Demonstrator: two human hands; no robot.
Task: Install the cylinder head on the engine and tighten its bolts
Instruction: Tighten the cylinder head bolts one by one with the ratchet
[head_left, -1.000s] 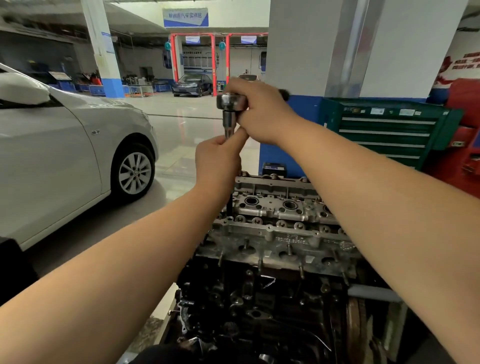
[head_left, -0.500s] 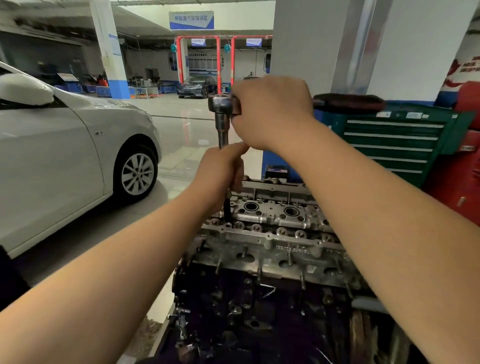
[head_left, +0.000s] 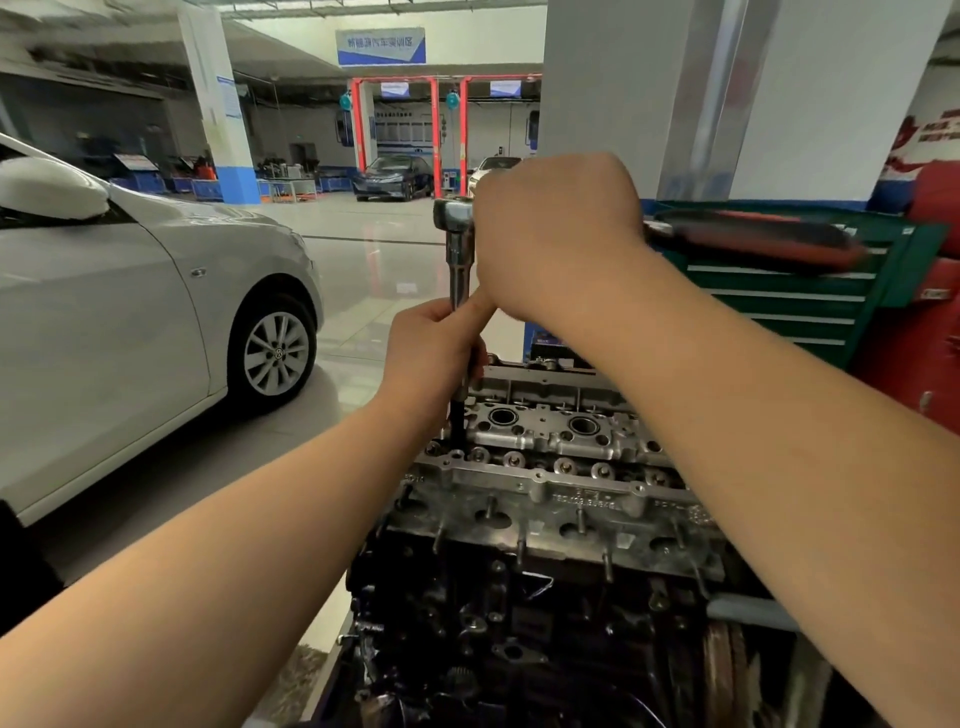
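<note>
Chromed ratchet (head_left: 453, 214) swung mid-stroke on a head bolt.
The right hand (head_left: 556, 234) was wrapped around its handle near the head; the black-and-red grip now pointed right, having swept round from behind the hand, so the bolt was probably being tightened. The left hand (head_left: 434, 353) clasped the extension (head_left: 459, 275) directly beneath, which ran down into the cylinder head's (head_left: 545, 467) left end, seated on the engine (head_left: 519, 623).

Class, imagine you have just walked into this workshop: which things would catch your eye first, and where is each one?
Centre frame, two bare hands work a ratchet wrench: the right hand grips near its head, the left hand holds the upright extension bar that runs down into the cylinder head. That silvery head sits on the dark engine at lower centre. A silver car fills the left side.
</note>
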